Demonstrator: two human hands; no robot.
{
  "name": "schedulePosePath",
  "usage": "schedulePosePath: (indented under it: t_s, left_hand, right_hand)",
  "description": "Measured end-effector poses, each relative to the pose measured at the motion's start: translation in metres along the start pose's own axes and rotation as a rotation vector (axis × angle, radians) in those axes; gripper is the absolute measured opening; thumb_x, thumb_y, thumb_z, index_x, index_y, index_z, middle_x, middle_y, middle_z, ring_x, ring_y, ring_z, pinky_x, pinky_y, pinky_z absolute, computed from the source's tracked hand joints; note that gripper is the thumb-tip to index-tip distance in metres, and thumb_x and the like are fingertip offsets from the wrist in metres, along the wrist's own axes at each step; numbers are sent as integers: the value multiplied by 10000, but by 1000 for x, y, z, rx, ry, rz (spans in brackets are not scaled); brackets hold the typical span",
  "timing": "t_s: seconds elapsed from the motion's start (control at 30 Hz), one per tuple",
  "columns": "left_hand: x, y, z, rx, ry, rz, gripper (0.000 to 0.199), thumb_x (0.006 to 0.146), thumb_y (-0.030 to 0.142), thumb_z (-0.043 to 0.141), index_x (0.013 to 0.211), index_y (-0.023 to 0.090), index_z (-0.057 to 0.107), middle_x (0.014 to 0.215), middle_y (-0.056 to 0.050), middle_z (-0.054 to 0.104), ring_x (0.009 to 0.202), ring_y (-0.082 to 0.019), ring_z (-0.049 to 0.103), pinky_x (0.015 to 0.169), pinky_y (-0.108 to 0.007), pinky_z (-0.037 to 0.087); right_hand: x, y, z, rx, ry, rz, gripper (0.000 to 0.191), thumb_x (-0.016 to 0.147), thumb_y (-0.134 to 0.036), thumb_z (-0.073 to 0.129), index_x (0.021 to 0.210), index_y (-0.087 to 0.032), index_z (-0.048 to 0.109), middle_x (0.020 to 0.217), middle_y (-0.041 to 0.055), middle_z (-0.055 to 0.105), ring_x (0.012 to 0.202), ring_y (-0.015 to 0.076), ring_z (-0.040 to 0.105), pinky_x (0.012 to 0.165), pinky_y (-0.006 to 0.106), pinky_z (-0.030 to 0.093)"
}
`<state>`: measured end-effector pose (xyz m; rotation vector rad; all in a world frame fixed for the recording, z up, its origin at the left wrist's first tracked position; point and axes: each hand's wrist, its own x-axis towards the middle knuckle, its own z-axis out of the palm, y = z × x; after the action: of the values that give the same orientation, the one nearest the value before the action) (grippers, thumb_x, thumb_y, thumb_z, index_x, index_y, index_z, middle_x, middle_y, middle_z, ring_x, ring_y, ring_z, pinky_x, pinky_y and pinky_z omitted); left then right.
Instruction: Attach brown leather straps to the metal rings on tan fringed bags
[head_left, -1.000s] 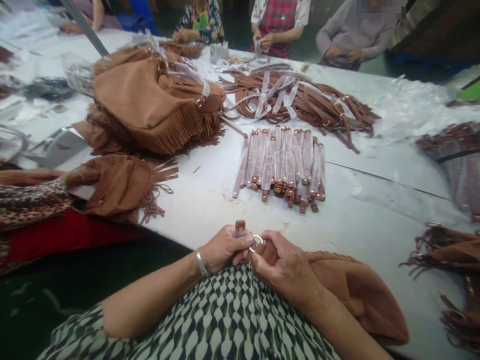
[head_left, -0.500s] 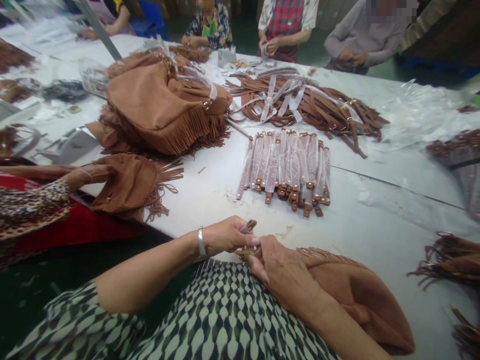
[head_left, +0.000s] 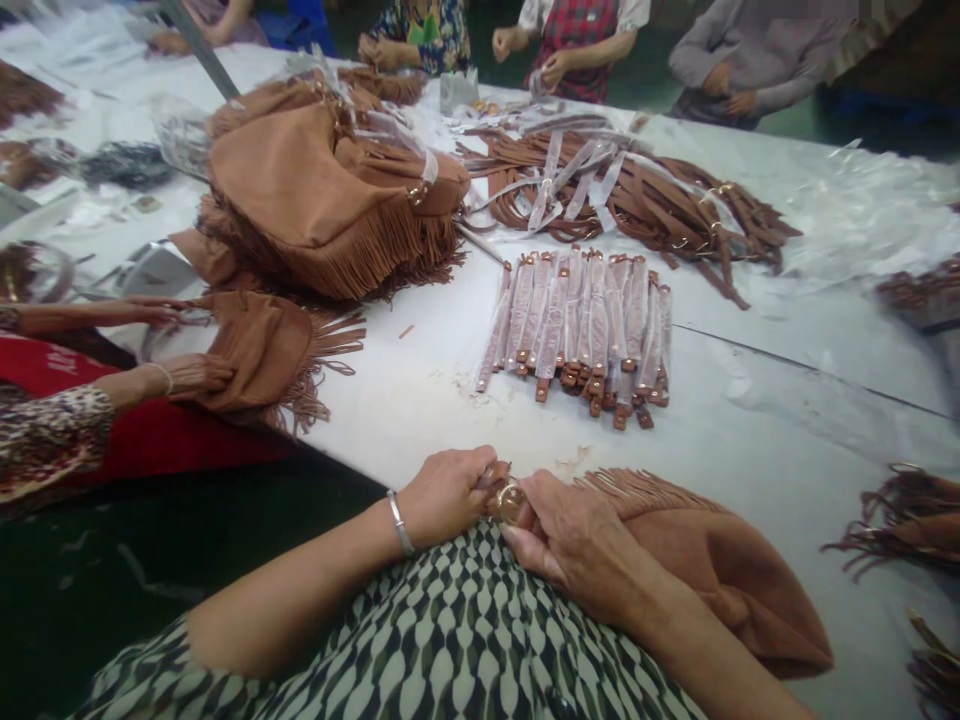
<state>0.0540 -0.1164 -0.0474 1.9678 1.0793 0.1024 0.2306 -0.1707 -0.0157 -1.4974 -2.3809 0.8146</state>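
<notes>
Close to my body, my left hand [head_left: 448, 497] pinches a short brown strap [head_left: 496, 474], whose end pokes out by the thumb. A gold metal ring [head_left: 511, 503] shows between my two hands, beside the strap. My right hand [head_left: 561, 525] is closed on the ring end of a brown fringed bag [head_left: 739, 570]; the bag's body lies to the right, under and beyond my forearm. My fingers partly hide where strap and ring meet, so I cannot tell whether the strap passes through.
Plastic-wrapped short straps [head_left: 581, 315] lie in a pile ahead. Behind them are long brown straps [head_left: 622, 190] and, at left, stacked fringed bags [head_left: 300, 190]. A co-worker's hands [head_left: 196, 375] hold another bag [head_left: 262, 345]. Clear plastic [head_left: 862, 215] is heaped at right.
My hands have turned, bringing the gold ring into view between them. My left wrist has dropped slightly. The co-worker at left now has both hands visible at the bag.
</notes>
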Motion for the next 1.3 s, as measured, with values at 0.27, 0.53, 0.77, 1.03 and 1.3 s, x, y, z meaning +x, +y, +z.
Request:
schedulePosePath:
  t_s: [0.27,0.53,0.77,1.03,1.3]
  left_hand:
    - [-2,14,5,35,-43,-53,140,848,299,404,755,208,455,665,0,562,586,-146,485,545,-236,273]
    - [-10,14,-1,145,-86,-17,121,850,269,375,784,209,456,677,13,570,601,-145,510,546,-232,297]
    - [-14,8,6,116,-45,-24,74,822,227,389,769,214,439,651,25,554,591,-142,501,539,-234,288]
    - [-16,11,5,1,-70,-24,90,785,187,407,698,203,424,604,39,496,554,-116,446,523,-219,272]
    - [-17,13,2,45,-98,16,97,821,213,403,752,212,472,614,38,519,566,-119,470,538,-218,288]
  right_hand:
    - [-3,1,-1,60,-54,-18,117,818,-269,510,795,-191,426,688,-12,503,568,127,460,526,253,307]
    - [-1,1,-1,144,-105,-23,148,864,-320,468,830,-190,406,733,8,533,616,146,483,561,261,329]
    - [-2,1,3,67,-55,-72,154,843,-304,494,784,-186,415,687,4,512,583,143,456,540,258,308]
    - [-2,2,8,-8,51,-176,169,819,-295,505,718,-187,425,629,-8,495,549,128,441,529,256,286]
    - [-3,2,7,17,28,-171,198,827,-317,490,692,-189,423,606,-14,486,538,125,427,529,258,283]
